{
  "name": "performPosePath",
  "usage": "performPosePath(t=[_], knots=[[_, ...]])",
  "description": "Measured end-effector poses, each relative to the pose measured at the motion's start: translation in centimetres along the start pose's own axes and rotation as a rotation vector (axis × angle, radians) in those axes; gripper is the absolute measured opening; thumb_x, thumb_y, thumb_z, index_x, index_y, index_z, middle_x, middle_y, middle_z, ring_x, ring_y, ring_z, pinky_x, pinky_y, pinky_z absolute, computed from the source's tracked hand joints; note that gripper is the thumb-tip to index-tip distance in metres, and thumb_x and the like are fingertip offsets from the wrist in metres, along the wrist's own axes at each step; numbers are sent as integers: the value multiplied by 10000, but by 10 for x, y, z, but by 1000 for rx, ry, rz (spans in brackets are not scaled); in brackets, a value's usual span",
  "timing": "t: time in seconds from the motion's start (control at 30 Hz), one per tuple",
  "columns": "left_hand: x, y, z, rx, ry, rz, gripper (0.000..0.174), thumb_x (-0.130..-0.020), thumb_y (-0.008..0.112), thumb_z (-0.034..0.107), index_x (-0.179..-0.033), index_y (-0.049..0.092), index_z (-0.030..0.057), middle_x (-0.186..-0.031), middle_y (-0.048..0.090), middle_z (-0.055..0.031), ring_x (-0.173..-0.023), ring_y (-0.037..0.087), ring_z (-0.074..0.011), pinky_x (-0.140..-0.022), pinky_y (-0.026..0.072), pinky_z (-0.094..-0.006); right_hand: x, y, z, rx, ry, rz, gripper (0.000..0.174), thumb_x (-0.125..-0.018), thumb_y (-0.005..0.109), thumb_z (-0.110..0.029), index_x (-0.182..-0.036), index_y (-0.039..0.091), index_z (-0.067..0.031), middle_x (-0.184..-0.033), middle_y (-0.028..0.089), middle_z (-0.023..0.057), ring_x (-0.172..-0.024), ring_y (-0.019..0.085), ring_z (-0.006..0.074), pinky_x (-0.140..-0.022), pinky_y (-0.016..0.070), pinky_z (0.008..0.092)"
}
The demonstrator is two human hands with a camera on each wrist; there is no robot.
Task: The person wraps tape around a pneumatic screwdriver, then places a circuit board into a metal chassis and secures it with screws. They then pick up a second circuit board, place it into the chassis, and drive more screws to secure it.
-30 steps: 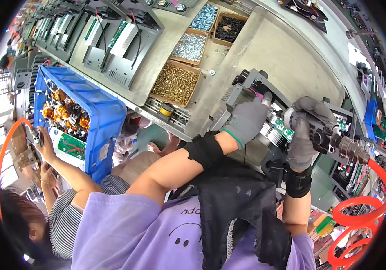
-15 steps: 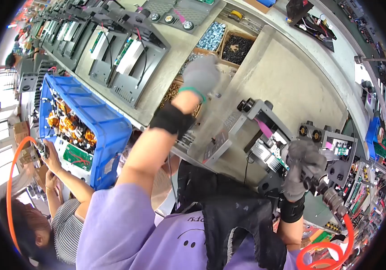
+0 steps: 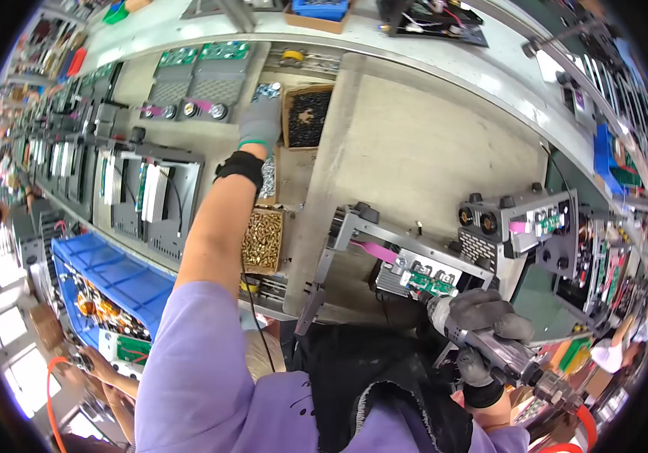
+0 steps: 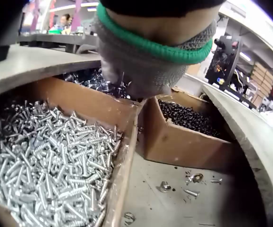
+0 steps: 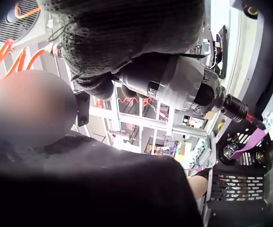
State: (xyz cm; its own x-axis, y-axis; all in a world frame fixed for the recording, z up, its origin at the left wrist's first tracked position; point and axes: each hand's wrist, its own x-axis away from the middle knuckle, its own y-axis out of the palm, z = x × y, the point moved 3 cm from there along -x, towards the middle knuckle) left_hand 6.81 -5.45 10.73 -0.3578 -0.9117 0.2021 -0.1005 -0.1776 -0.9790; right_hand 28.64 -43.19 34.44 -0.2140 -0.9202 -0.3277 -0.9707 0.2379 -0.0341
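Note:
My left hand (image 3: 261, 121), in a grey glove with a green cuff, reaches into the box of bluish metal fasteners (image 3: 267, 89) at the back. In the left wrist view its fingers are down among those fasteners (image 4: 98, 81); the fingertips are partly hidden, and I cannot tell whether they pinch one. My gloved right hand (image 3: 486, 317) grips a pneumatic screwdriver (image 3: 511, 356) with a red hose. The screwdriver's tip is close over a green circuit board (image 3: 431, 281) in a grey metal chassis (image 3: 433, 249). In the right wrist view the red bit (image 5: 255, 121) points near a purple strip (image 5: 250, 143).
A cardboard box of black screws (image 4: 188, 147) stands right of the left hand. Nearer are silver screws (image 4: 56, 161) and a box of brass fasteners (image 3: 263, 240). Another chassis (image 3: 482, 219) stands at right. Grey panels with heatsinks (image 3: 156, 192) line the left; a blue crate (image 3: 112, 260) holds coils.
My left hand has left the chassis and moved across to the fastener boxes at the back left. The right hand keeps its grip on the screwdriver. The head view has turned left.

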Motion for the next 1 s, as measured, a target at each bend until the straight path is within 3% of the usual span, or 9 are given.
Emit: performPosePath(t=[0.03, 0.07, 0.23, 0.3, 0.37, 0.47, 0.53, 0.63, 1.0], knots=[[3, -4, -1, -9, 24, 2, 215, -848, 586, 158, -1057, 638, 150, -1108, 615, -143, -1026, 621, -364, -848, 510, -451, 1, -4, -3, -5, -34, -2, 534, -801, 759, -270, -1191, 426, -120, -903, 602, 112, -824, 580, 292, -748, 491, 453], [7, -9, -4, 22, -38, -8, 225, -839, 594, 172, -1057, 637, 143, -1115, 620, -144, -1027, 620, -369, -852, 508, -454, 4, -8, -7, -61, -71, 30, 532, -751, 750, -81, -1187, 447, -116, -919, 617, 138, -896, 620, 335, -774, 517, 469], [16, -27, -1, 187, -165, 154, 244, -803, 632, 200, -1022, 622, 94, -979, 668, -173, -960, 641, -372, -832, 511, -443, 20, -39, -35, -103, -100, 230, 482, -768, 758, -92, -1155, 471, -103, -926, 605, 133, -864, 605, 323, -749, 507, 465], [27, -59, 14, 501, -141, 232, 193, -803, 653, 146, -968, 603, 59, -856, 665, -133, -864, 667, -289, -777, 523, -363, 30, -56, -46, -118, -159, 343, 463, -773, 758, -113, -1133, 467, -100, -884, 575, 123, -787, 575, 284, -709, 499, 452], [61, -107, 69, 927, 153, 284, 141, -811, 657, 85, -928, 587, 49, -807, 641, -60, -768, 634, -163, -710, 513, -290, 35, -76, -55, -104, -201, 483, 441, -775, 766, -180, -1081, 455, -115, -833, 534, 109, -749, 540, 256, -658, 479, 419], [143, -152, 183, 1154, 359, -30, 171, -825, 657, 72, -987, 605, 50, -844, 640, -26, -768, 612, -110, -705, 511, -282, 39, -101, -67, -8, -155, 655, 449, -796, 774, -308, -1134, 505, -185, -883, 484, 0, -817, 469, 197, -727, 415, 369], [202, -172, 256, 1084, 654, -194, 182, -855, 651, 81, -1026, 596, 52, -913, 634, -36, -848, 614, -112, -743, 504, -255, 30, -112, -72, -19, -253, 643, 443, -807, 758, -318, -1164, 525, -200, -908, 488, 10, -832, 465, 201, -741, 406, 361], [240, -146, 323, 1520, 591, -621, 268, -836, 531, -141, -1057, 558, 7, -949, 572, -40, -900, 594, -120, -815, 507, -274, 32, -130, -76, -22, -310, 642, 442, -818, 735, -313, -1191, 532, -193, -944, 500, 23, -842, 484, 220, -757, 419, 372], [240, -145, 388, 1268, 606, -677, 269, -863, 500, -91, -1105, 585, -12, -993, 601, -66, -911, 614, -140, -808, 520, -285, 57, -199, -39, 132, -241, 673, 443, -844, 677, -273, -1217, 479, -140, -959, 516, 80, -881, 541, 263, -761, 480, 407]])
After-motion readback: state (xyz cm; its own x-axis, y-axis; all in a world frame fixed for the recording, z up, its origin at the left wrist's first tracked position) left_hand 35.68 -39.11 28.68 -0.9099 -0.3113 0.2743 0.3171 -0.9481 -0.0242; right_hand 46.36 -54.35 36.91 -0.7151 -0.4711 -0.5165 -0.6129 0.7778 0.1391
